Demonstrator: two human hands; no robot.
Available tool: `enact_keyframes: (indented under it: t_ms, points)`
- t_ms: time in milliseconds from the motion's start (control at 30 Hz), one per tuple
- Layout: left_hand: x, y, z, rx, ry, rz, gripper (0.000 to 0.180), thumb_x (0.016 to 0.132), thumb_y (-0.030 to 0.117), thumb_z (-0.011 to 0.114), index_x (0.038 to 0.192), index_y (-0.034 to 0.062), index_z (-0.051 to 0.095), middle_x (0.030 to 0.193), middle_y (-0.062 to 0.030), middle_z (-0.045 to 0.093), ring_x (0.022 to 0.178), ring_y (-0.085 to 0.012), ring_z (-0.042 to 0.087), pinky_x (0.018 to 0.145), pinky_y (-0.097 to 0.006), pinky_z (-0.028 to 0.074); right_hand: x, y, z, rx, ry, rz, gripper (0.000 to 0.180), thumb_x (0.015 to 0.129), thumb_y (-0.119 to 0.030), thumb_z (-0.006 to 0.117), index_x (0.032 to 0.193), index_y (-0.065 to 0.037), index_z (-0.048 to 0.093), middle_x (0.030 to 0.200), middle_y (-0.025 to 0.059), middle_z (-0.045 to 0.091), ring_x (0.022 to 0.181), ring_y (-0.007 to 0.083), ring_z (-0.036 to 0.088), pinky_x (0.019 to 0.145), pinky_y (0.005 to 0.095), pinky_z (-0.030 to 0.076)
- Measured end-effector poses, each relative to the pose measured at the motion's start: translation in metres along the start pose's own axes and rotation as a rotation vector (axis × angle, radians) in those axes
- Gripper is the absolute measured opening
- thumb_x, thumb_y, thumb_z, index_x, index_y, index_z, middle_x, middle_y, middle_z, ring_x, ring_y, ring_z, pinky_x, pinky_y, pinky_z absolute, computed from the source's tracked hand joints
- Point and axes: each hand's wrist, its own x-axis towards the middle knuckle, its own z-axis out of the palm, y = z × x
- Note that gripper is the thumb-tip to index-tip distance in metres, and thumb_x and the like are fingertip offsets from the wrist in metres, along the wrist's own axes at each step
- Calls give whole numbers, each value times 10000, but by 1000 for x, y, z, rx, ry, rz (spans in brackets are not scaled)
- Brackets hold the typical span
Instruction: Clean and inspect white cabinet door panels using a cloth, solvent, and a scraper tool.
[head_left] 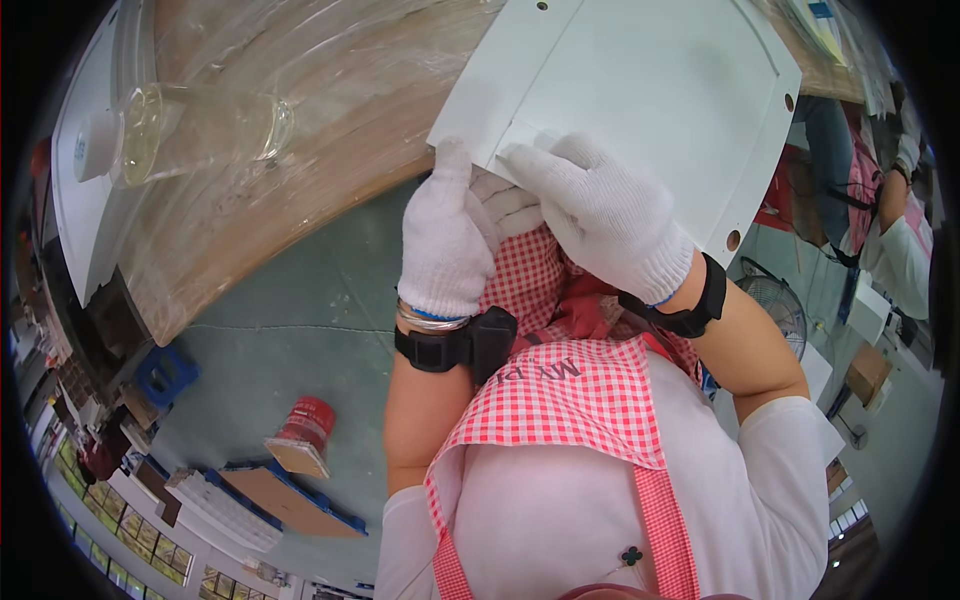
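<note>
A large white flat panel (650,95) with round holes along its edges lies at the table's near side, its near edge reaching out toward my body. My left hand (445,240), in a white knit glove, is closed on the near left corner, thumb on top and fingers curled below the edge. My right hand (615,205), gloved the same way, grips the near edge just to the right. Its thumb and fingers are bunched on the panel's surface; any fingers underneath are hidden. A thin seam line runs across the panel, ending between both hands.
The wooden table (330,50) is covered in clear plastic film. A clear bottle (200,135) with a white cap lies on it at left. A red bucket (305,420) and a blue stool (167,375) stand on the floor. At right are a fan (775,305) and another person (895,240).
</note>
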Motion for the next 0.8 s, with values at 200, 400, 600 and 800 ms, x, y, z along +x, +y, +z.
enact_keyframes:
  t_ms: [200, 400, 600, 800]
  points:
    - [3, -5, -2, -22, 27, 24, 630, 1097, 496, 427, 1381, -59, 514, 1268, -252, 659, 1119, -378, 684, 937, -504, 582, -2, 2, 8, 40, 66, -13, 496, 813, 0, 677, 1285, -150, 691, 1017, 113, 695, 839, 318, 704, 703, 371, 577]
    - [3, -10, -3, -40, 34, 58, 617, 1091, 492, 460, 1370, -54, 525, 1257, -238, 664, 1110, -355, 688, 918, -484, 590, -2, 2, 8, 56, 39, 7, 492, 814, -1, 672, 1282, -150, 692, 1032, 113, 701, 857, 322, 711, 716, 366, 579]
    - [6, -17, 1, -50, 126, 137, 579, 1092, 480, 470, 1336, -40, 544, 1200, -212, 682, 1052, -321, 702, 856, -448, 598, -5, -15, 11, -15, 7, 101, 473, 810, -13, 672, 1264, -144, 698, 1036, 113, 702, 867, 308, 708, 703, 366, 575]
    - [5, -12, 5, -27, 83, 102, 572, 1096, 476, 462, 1317, -45, 546, 1179, -214, 679, 1015, -311, 704, 834, -432, 591, -5, -12, 12, -36, 115, 94, 415, 791, -76, 674, 1200, -150, 668, 1007, 74, 676, 830, 296, 702, 665, 380, 584]
